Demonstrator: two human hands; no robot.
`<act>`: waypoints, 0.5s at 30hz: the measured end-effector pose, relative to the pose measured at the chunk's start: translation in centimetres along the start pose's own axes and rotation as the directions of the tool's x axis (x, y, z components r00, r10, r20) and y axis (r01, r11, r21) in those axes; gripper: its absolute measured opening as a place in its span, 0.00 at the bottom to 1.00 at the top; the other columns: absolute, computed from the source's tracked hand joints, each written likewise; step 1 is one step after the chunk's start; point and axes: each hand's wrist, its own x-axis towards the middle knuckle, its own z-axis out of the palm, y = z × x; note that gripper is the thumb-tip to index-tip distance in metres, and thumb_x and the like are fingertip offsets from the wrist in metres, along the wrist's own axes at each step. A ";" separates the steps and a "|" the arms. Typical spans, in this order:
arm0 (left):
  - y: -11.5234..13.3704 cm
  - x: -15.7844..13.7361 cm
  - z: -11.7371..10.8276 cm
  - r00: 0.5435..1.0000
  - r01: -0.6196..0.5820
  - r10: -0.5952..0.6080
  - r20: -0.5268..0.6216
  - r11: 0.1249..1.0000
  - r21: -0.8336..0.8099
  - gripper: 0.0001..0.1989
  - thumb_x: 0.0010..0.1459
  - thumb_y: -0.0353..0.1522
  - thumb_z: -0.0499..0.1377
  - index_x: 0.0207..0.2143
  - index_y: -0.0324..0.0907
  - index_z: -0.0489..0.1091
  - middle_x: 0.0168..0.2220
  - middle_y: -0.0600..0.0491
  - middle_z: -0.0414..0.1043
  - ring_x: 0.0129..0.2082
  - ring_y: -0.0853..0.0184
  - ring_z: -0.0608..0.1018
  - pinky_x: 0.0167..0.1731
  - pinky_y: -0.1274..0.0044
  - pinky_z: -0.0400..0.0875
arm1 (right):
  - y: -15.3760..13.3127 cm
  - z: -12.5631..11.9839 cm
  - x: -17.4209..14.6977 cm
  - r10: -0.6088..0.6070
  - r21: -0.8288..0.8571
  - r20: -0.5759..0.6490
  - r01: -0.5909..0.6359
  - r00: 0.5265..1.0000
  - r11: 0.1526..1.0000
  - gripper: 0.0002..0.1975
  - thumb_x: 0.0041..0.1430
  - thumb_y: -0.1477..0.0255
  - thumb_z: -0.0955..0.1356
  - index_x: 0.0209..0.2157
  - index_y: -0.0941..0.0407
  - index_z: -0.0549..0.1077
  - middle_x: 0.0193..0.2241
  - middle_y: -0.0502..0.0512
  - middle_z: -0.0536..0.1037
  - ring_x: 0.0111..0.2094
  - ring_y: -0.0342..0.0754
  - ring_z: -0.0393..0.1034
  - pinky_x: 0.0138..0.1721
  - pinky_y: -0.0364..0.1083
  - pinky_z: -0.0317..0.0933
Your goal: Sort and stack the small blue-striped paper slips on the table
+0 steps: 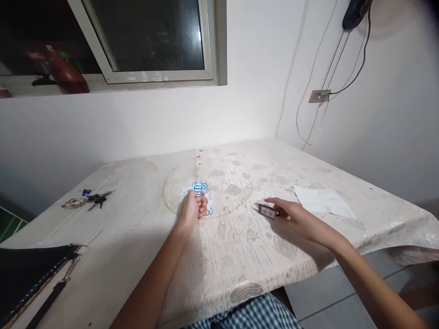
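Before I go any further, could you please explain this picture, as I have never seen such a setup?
There is no machine here: the two bare hands belong to a person wearing a camera on their head, looking forward and down. It is the only view. On the covered table lie keys and a black bag towards the left, and a white sheet towards the right. The left hand has its fingers curled at some blue-and-white papers; whether it grips them is unclear. The right hand holds a small box.

Wht wall [254, 100], dk window [147, 36]
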 end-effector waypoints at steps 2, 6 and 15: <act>0.0 0.0 -0.1 1.000 0.000 0.000 -0.007 1.000 -0.008 0.07 0.46 0.33 0.47 0.27 0.39 0.59 0.14 0.58 0.54 0.11 0.76 0.52 0.10 0.84 0.44 | -1.1 0.1 0.6 -0.059 0.160 0.009 0.057 0.998 0.986 0.18 0.57 0.72 0.61 0.50 0.55 0.62 0.38 0.58 0.72 0.36 0.48 0.68 0.34 0.47 0.62; -0.1 0.0 -0.2 1.000 0.006 -0.007 -0.011 1.000 -0.025 0.06 0.47 0.33 0.47 0.27 0.39 0.59 0.14 0.58 0.54 0.11 0.77 0.52 0.10 0.84 0.44 | -4.5 0.4 1.1 -0.224 0.328 -0.029 0.221 0.974 0.918 0.09 0.56 0.72 0.62 0.38 0.57 0.70 0.35 0.55 0.73 0.36 0.46 0.66 0.36 0.45 0.61; -0.5 0.1 -0.2 1.000 0.009 -0.009 -0.010 1.000 -0.024 0.08 0.48 0.35 0.47 0.27 0.39 0.60 0.14 0.59 0.54 0.11 0.76 0.53 0.11 0.83 0.47 | -11.3 2.5 -0.4 -0.365 0.479 -0.096 0.364 0.926 0.798 0.21 0.58 0.74 0.63 0.53 0.51 0.60 0.36 0.52 0.72 0.34 0.42 0.66 0.34 0.42 0.64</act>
